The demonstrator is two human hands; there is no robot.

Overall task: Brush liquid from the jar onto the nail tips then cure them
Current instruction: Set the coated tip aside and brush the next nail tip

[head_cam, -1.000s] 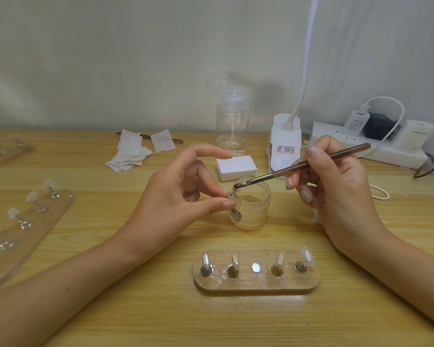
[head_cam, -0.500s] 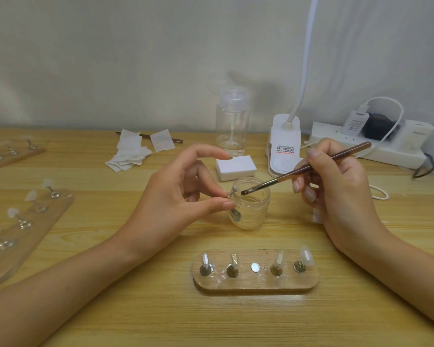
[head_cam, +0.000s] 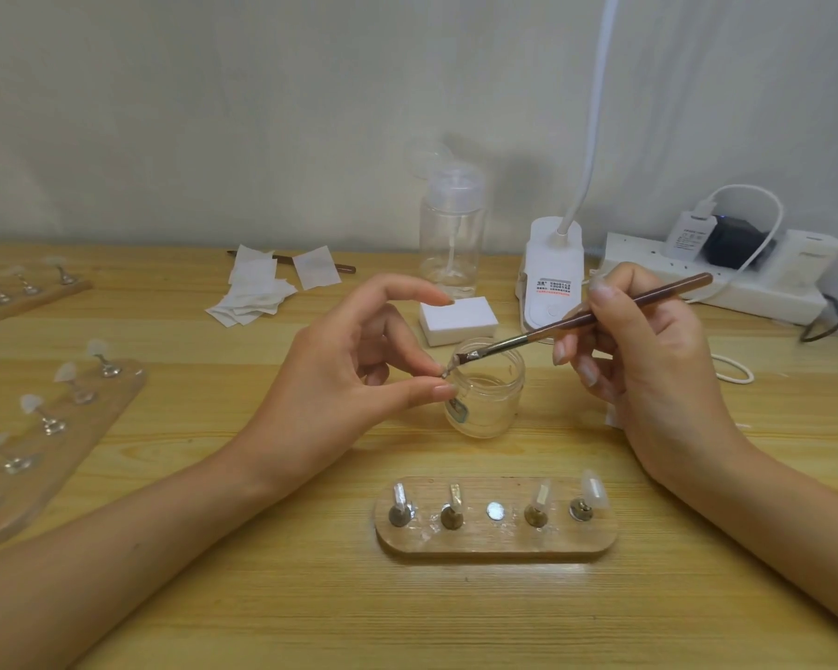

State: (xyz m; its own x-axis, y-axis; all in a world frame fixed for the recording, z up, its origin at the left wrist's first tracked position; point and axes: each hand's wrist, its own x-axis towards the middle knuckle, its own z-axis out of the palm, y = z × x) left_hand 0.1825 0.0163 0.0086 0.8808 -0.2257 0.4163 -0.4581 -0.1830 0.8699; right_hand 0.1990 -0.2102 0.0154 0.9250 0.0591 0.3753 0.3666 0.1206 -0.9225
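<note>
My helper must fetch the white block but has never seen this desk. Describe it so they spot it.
On the wooden table, find the tall clear pump bottle at the back. The white block lies just in front of it, behind the small glass jar. Unlike the thin white wipes farther left, it is a thick, solid rectangular slab.

Fingertips (head_cam: 440, 392) of the left hand (head_cam: 339, 379) hide most of the nail tip (head_cam: 448, 369), too small to make out
</note>
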